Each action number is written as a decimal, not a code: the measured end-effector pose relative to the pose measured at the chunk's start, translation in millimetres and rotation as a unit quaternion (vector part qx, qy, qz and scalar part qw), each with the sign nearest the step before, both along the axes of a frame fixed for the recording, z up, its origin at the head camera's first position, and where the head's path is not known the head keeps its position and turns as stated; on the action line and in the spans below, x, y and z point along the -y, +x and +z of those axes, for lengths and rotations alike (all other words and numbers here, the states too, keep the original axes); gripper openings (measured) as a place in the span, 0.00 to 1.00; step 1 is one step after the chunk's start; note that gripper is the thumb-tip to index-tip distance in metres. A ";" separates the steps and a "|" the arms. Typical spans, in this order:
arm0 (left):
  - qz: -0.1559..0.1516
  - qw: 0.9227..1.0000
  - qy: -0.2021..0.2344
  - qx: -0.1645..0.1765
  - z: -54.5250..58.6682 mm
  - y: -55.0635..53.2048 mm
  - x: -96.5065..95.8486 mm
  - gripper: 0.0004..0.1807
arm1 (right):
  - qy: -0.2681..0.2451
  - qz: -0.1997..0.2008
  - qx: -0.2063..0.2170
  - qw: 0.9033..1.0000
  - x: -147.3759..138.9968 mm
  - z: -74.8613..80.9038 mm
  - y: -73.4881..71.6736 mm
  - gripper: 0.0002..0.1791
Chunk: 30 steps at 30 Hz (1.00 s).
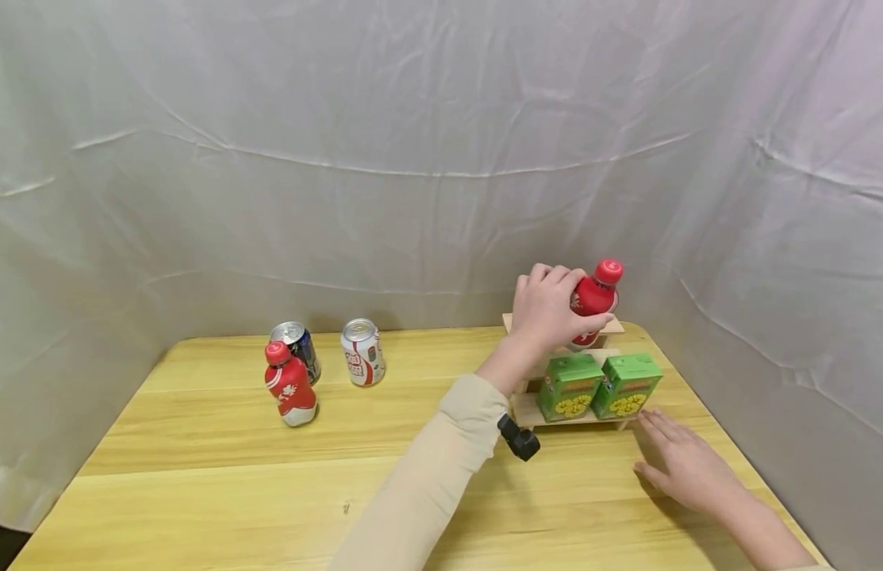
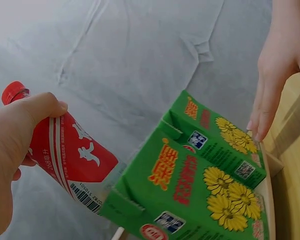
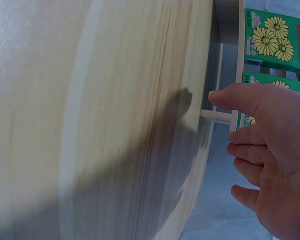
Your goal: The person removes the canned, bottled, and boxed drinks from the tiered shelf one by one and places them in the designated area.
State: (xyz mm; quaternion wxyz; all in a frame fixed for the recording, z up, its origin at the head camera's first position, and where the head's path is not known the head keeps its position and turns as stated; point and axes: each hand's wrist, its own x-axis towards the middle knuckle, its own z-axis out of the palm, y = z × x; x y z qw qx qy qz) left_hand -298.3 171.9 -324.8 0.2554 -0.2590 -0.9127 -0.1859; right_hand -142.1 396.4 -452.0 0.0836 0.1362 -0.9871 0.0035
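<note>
My left hand [image 1: 551,311] grips a red bottle [image 1: 593,297] with a red cap at the top tier of a small wooden stepped rack [image 1: 525,410]. In the left wrist view the thumb crosses the label of this tilted bottle [image 2: 80,145]. Two green drink cartons with yellow flowers, a left carton [image 1: 571,386] and a right carton [image 1: 629,385], stand side by side on the lower tier. My right hand [image 1: 687,464] is beside the rack's front right corner, fingers extended, fingertips close to the right carton. In the right wrist view that hand [image 3: 270,145] holds nothing.
On the table's left side stand another red bottle [image 1: 291,385], a dark blue can [image 1: 305,349] partly behind it, and a white and red can [image 1: 363,354]. Grey curtain [image 1: 441,159] hangs behind the table and along both sides. A black wrist camera [image 1: 518,438] sits at my left cuff.
</note>
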 end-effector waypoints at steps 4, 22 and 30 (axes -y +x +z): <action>0.002 1.000 0.008 -0.015 4.2 0.1 9.1 0.31 | -0.006 0.002 -0.006 1.000 -0.2 -0.6 -0.4 0.44; 0.014 0.990 0.121 -0.068 9.6 8.2 55.3 0.29 | -0.005 0.002 0.011 1.000 -4.4 4.7 -5.9 0.44; 0.023 0.983 0.166 -0.074 0.4 13.0 77.7 0.26 | -0.002 0.005 0.009 1.000 -4.7 2.9 -6.5 0.44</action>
